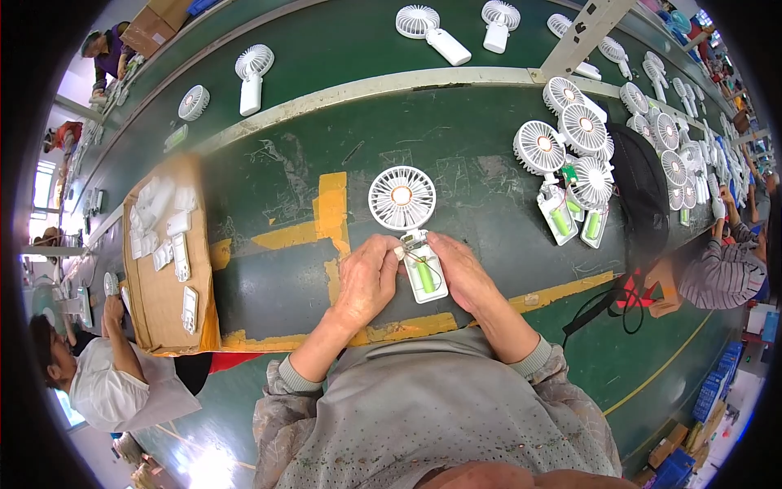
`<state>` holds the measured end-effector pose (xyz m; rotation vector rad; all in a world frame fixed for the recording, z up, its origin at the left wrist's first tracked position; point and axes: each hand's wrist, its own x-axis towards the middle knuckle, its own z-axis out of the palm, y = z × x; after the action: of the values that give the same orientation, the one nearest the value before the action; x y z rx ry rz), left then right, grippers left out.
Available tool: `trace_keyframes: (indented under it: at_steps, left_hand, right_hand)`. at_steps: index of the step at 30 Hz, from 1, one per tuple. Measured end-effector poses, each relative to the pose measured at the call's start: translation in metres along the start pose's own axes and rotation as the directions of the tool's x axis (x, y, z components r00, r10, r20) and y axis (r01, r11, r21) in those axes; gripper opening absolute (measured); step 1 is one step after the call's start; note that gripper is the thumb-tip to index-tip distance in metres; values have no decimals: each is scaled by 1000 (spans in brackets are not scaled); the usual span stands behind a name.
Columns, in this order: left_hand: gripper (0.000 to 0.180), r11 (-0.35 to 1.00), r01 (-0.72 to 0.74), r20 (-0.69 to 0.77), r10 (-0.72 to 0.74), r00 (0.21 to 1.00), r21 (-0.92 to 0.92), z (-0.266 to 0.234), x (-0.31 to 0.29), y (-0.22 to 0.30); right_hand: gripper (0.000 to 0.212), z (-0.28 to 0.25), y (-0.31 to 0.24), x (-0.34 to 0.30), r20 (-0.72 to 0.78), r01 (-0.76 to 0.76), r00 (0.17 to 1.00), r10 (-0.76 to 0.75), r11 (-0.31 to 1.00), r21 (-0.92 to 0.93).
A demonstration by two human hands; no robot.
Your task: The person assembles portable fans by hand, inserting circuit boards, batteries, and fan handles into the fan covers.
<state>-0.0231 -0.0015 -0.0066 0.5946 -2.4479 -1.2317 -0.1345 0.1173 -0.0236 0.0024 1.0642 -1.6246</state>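
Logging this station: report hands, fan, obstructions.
Left hand and right hand both grip the open-handled white fan. Green battery exposed. Nothing between hands.

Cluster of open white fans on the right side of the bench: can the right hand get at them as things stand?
Probably yes: the right hand rests on the open fan, and bare green bench lies between it and the cluster.
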Motion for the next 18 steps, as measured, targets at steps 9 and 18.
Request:
trace_keyframes:
  at_steps: [9, 18]
  left_hand:
    - [6, 984, -123, 6, 123, 992, 126, 2, -1, -8]
    - [7, 981, -155, 13, 154, 988, 120, -2, 3, -5]
  right_hand:
    - [34, -3, 5, 0, -30, 4, 1000, -6, 997, -80]
    - [35, -2, 5, 0, -52, -7, 999, 0, 993, -121]
